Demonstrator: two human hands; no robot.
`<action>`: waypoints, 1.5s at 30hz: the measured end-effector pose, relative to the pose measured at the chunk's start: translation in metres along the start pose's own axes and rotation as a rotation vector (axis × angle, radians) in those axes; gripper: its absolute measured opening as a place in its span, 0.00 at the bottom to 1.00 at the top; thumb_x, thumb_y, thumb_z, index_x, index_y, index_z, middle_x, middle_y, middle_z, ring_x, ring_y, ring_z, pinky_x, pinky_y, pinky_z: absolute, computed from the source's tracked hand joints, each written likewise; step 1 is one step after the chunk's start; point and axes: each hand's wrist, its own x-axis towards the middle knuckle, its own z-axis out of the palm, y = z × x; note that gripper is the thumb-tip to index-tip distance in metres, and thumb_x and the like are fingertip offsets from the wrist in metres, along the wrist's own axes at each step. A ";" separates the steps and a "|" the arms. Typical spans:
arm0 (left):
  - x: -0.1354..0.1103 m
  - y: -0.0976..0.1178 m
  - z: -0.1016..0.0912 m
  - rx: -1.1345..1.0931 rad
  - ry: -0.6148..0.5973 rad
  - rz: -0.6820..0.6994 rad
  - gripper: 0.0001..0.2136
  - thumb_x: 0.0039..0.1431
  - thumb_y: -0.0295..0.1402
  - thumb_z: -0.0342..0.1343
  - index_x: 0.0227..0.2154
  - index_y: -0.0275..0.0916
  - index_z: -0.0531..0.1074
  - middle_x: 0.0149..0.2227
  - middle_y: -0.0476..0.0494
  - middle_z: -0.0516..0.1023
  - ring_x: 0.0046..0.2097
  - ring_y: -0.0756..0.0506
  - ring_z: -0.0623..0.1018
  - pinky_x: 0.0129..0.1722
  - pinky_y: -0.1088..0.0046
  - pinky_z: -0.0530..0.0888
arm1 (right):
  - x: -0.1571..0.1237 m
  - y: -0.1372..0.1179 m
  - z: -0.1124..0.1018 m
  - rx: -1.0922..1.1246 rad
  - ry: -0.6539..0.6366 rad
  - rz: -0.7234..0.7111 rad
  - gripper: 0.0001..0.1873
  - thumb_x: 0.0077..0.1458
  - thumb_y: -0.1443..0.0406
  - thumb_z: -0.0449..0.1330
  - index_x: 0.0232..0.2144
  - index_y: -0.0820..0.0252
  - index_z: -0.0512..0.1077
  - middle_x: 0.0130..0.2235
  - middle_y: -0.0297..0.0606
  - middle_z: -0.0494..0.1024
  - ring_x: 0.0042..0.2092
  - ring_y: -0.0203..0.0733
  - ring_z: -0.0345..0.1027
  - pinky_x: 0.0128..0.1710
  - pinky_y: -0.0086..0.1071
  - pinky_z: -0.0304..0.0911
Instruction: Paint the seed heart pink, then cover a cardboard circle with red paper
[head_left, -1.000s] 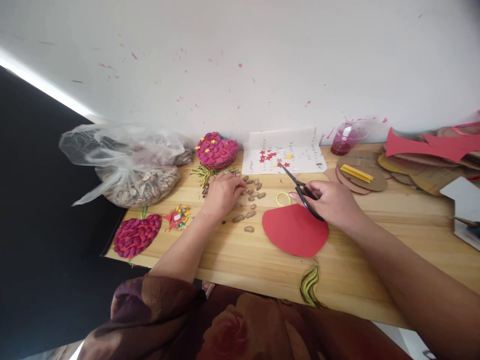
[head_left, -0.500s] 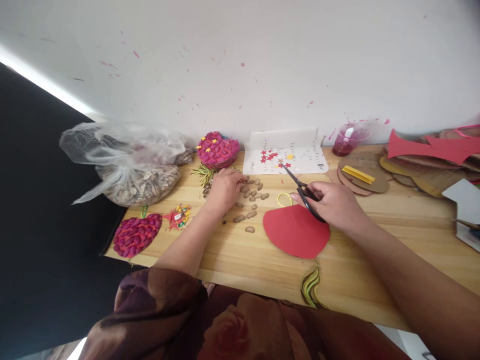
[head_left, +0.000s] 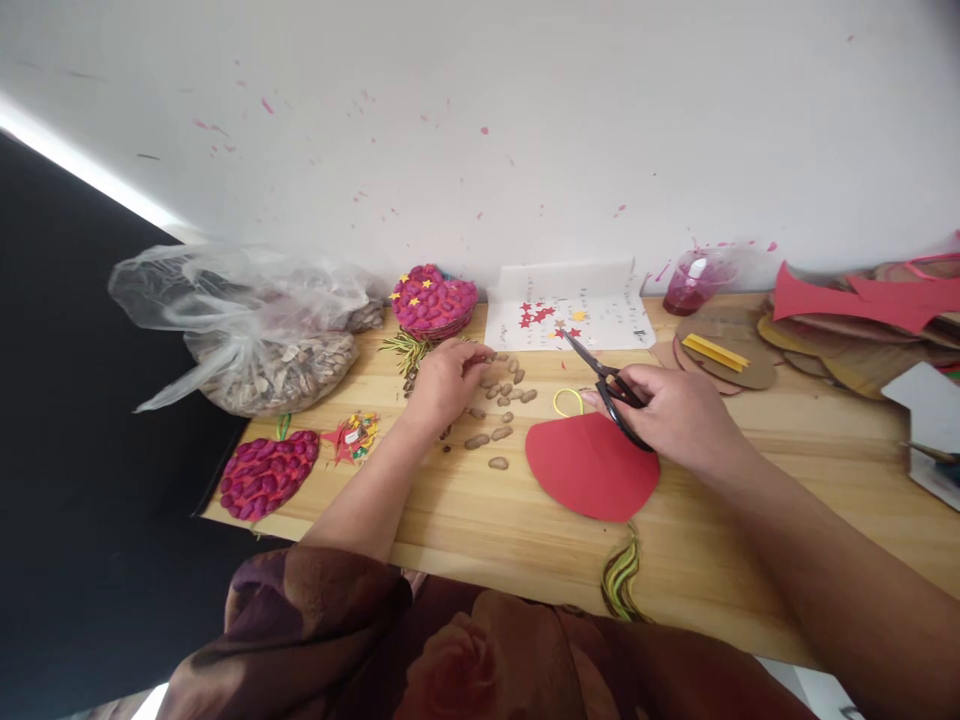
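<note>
My right hand (head_left: 679,415) is closed round the handles of black scissors (head_left: 600,375), whose blades point up and left toward a white sheet with red star stickers (head_left: 592,315). It rests at the upper edge of a red paper shape (head_left: 589,468) with a yellow loop (head_left: 568,400) at its top. My left hand (head_left: 445,382) lies curled, fingers pressed together, over scattered brown shells (head_left: 499,410) on the wooden table (head_left: 480,510); what it holds is hidden.
A clear plastic bag of shells (head_left: 262,340) lies at the left. Two pink shell-covered hearts (head_left: 266,472) (head_left: 435,298) sit near it. A pink-stained cup (head_left: 694,278), cardboard cut-outs (head_left: 724,355), red paper pieces (head_left: 862,295) and green-yellow strings (head_left: 621,575) lie around.
My left hand has edged slightly up among the shells. My right hand with the scissors has hardly moved.
</note>
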 end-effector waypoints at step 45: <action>-0.048 0.058 -0.040 -0.935 -0.421 -0.276 0.19 0.51 0.31 0.71 0.48 0.39 0.79 0.32 0.48 0.78 0.30 0.53 0.75 0.28 0.77 0.70 | -0.030 -0.046 -0.015 0.743 -0.831 0.161 0.30 0.49 0.39 0.64 0.25 0.61 0.70 0.18 0.28 0.66 0.16 0.28 0.56 0.16 0.24 0.47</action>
